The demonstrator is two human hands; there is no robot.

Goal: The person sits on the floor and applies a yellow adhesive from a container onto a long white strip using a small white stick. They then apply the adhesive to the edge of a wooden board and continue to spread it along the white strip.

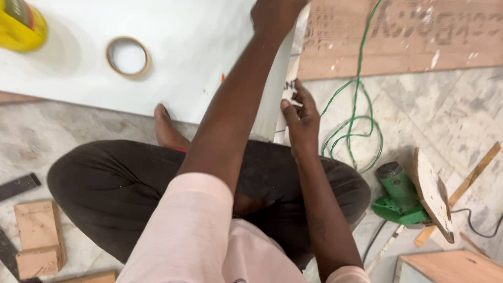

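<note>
I see a worn grey marble floor [445,110] with a large white panel [199,47] lying on it beside a plywood sheet [419,36]. My left hand [275,13] grips the upper end of a long white strip [275,89] at the panel's edge; my right hand [301,118] pinches its lower part. On the panel: a tape roll [128,56] and a yellow container [21,26]. On the floor: green cable [356,115], a green power tool [401,194], wood blocks [39,238]

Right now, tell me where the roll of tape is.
In the head view, the tape roll lies flat on the white board, upper left, between the yellow container and the left hand.
</note>
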